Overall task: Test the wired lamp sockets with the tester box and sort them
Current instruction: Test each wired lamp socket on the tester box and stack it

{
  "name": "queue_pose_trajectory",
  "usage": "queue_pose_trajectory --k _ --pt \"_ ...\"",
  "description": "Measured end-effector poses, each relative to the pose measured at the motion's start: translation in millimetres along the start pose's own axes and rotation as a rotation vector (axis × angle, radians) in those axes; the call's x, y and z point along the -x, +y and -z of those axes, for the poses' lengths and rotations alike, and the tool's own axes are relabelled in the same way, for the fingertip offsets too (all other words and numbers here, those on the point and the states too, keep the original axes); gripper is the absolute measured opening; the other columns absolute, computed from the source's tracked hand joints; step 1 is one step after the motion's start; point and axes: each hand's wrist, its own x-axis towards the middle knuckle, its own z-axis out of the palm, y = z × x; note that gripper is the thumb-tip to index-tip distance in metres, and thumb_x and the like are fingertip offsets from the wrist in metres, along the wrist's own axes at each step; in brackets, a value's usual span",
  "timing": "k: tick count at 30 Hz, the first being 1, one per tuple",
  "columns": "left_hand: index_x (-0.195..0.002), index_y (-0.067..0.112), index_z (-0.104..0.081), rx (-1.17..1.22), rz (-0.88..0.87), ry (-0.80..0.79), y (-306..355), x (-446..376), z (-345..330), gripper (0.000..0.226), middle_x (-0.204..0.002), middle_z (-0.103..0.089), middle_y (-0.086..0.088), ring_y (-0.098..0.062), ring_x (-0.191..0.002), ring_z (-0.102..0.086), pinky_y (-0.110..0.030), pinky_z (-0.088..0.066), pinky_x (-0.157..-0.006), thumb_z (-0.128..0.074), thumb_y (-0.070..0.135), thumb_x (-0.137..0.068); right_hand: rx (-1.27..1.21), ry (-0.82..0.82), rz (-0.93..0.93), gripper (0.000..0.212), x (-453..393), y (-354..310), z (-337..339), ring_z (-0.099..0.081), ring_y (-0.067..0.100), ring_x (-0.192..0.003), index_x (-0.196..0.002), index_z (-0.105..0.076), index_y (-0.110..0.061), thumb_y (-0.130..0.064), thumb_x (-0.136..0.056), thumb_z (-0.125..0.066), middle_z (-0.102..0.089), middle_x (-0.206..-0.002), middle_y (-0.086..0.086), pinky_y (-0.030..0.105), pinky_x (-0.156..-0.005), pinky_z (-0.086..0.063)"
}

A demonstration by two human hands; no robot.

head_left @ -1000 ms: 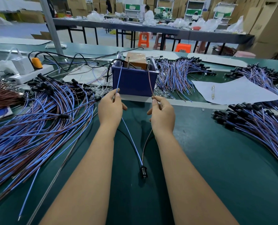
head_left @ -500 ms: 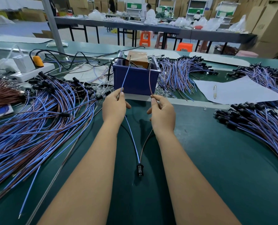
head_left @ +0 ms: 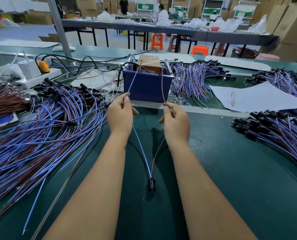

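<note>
The blue wire (head_left: 131, 84) is pinched between thumb and fingers (head_left: 127, 99) of the left hand (head_left: 120, 115), and the brown wire (head_left: 162, 89) is pinched the same way by the right hand (head_left: 176, 122). Both wire ends are held up to the tester box (head_left: 148, 84), a blue bin with an orange-brown unit inside; the tips appear to reach the metal contacts at its top, though actual touch cannot be made out. Below the hands, the two wires are joined at a black lamp socket (head_left: 151, 185), which hangs low between the forearms over the green table (head_left: 231, 170). A large heap of wired sockets (head_left: 40, 127) is spread at the left, another bundle (head_left: 274, 129) at the right, and a third (head_left: 196, 77) beside the box. A white sheet (head_left: 258, 97) with a pen (head_left: 232, 98) lies at the right.
</note>
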Motion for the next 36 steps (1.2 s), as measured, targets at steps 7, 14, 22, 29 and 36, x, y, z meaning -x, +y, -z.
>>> queue_pose_trajectory --k 7,14,22,29,36 --pt "-0.127 0.019 -0.061 -0.003 0.054 0.016 -1.6 -8.0 -7.2 0.031 -0.048 -0.062 0.010 0.004 -0.039 -0.044 -0.026 -0.035 -0.055 -0.042 0.024 -0.103 0.000 -0.006 -0.004 0.016 0.3 -0.6 -0.4 -0.062 0.013 -0.067 -0.104 -0.062 -0.040 -0.033 -0.100 -0.048 -0.062 -0.062 -0.009 0.047 -0.071 -0.057" --pt "-0.127 0.020 -0.061 -0.053 0.068 -0.043 -6.1 -9.1 -13.2 0.031 -0.048 -0.063 0.012 0.002 -0.037 -0.041 -0.024 -0.033 -0.051 -0.044 0.028 -0.102 0.002 -0.015 0.000 0.016 0.3 -0.8 -1.0 -0.061 0.012 -0.066 -0.102 -0.062 -0.042 -0.033 -0.099 -0.049 -0.064 -0.063 -0.008 0.046 -0.073 -0.057" --pt "-0.126 0.023 -0.062 -0.088 0.062 -0.064 -8.0 -9.1 -13.5 0.031 -0.050 -0.064 0.012 0.000 -0.037 -0.041 -0.024 -0.034 -0.052 -0.045 0.030 -0.101 0.010 -0.021 0.005 0.016 0.3 -0.3 -1.0 -0.059 0.014 -0.065 -0.097 -0.062 -0.043 -0.034 -0.099 -0.049 -0.064 -0.062 -0.008 0.045 -0.071 -0.056" --pt "-0.124 0.024 -0.063 -0.101 0.046 -0.081 -8.3 -8.7 -13.0 0.030 -0.052 -0.065 0.007 -0.001 -0.036 -0.039 -0.024 -0.035 -0.052 -0.045 0.030 -0.101 0.029 -0.022 0.035 0.016 -0.2 1.9 -0.9 -0.061 0.013 -0.066 -0.100 -0.063 -0.041 -0.033 -0.098 -0.050 -0.064 -0.062 -0.008 0.038 -0.067 -0.054" --pt "-0.125 0.025 -0.062 -0.092 0.050 -0.090 -8.4 -7.6 -12.3 0.030 -0.053 -0.066 0.010 -0.001 -0.037 -0.040 -0.024 -0.035 -0.053 -0.045 0.031 -0.101 0.017 -0.033 0.026 0.018 -1.4 2.5 -1.4 -0.061 0.013 -0.066 -0.106 -0.066 -0.039 -0.032 -0.098 -0.051 -0.064 -0.062 -0.009 0.042 -0.070 -0.056"
